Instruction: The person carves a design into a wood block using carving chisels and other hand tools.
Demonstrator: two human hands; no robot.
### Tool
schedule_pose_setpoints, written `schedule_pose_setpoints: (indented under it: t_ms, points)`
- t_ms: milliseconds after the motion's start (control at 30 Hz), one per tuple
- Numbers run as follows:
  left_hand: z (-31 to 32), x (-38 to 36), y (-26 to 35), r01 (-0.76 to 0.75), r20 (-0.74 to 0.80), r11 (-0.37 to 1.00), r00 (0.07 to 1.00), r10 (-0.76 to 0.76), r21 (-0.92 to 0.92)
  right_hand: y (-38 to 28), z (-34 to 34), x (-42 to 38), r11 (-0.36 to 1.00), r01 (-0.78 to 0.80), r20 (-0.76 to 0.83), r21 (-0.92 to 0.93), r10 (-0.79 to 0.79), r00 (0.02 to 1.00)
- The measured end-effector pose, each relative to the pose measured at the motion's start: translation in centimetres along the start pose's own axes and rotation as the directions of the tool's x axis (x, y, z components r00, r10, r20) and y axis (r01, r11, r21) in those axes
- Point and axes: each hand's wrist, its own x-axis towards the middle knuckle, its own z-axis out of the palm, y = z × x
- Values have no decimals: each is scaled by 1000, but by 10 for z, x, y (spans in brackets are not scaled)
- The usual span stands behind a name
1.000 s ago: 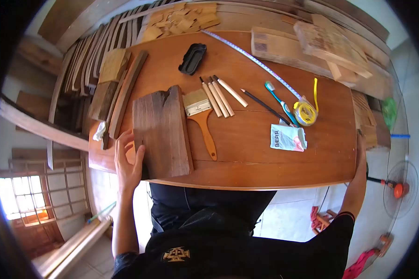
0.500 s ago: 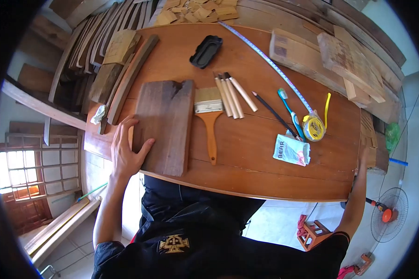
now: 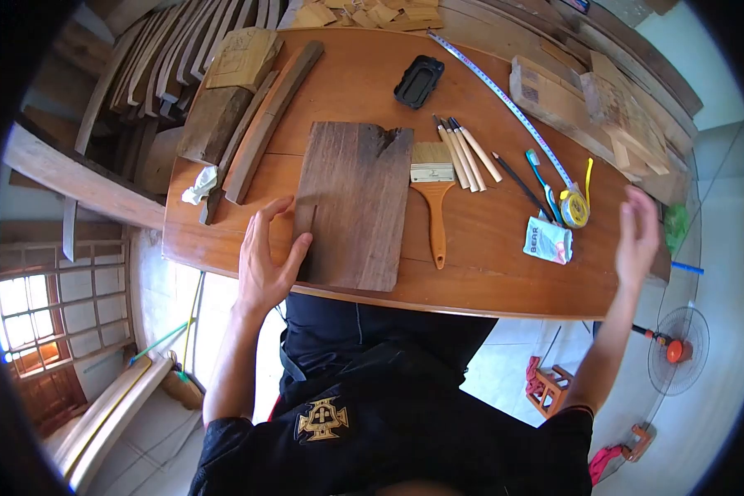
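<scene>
A dark brown wooden board [image 3: 355, 207] with a notch in its far edge lies flat on the table. My left hand [image 3: 266, 260] is at the board's left edge, fingers curved and apart, with the thumb at the edge near a thin dark mark. My right hand [image 3: 638, 236] is raised at the table's right side, fingers extended and holding nothing. Nearest to it are a yellow tape measure [image 3: 574, 208] with its blade pulled out, a blue toothbrush [image 3: 544, 187] and a small packet [image 3: 548, 240] lettered BEAR. A flat paintbrush [image 3: 438, 219] lies beside the board.
Several wooden-handled carving tools [image 3: 467, 155], a black pencil [image 3: 523, 183] and a black plastic tray [image 3: 419, 81] lie on the table [image 3: 488, 281]. Wood strips [image 3: 273, 124] and a crumpled white tissue [image 3: 200, 185] are at left. Thick planks [image 3: 566, 107] line the right rear.
The view has shifted, so the tabletop things appear further right. My right hand has come up from the table's right edge into plain sight. My left hand stays by the board's left edge.
</scene>
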Motion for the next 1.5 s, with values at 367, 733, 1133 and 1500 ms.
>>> schedule_pose_setpoints:
  t_ms: [367, 733, 1133, 1500]
  points:
    - [24, 14, 52, -160, -49, 979, 985, 167, 124, -136, 176, -31, 988, 93, 261, 125, -123, 957]
    - [63, 38, 56, -304, 82, 871, 952, 295, 387, -119, 200, -35, 973, 193, 68, -123, -186, 980]
    - [61, 64, 81, -4, 130, 927, 990, -49, 375, -106, 209, -24, 995, 99, 68, 0, -99, 993]
    - [27, 68, 90, -32, -63, 976, 997, 47, 214, -100, 208, -30, 988, 154, -10, -7, -154, 988]
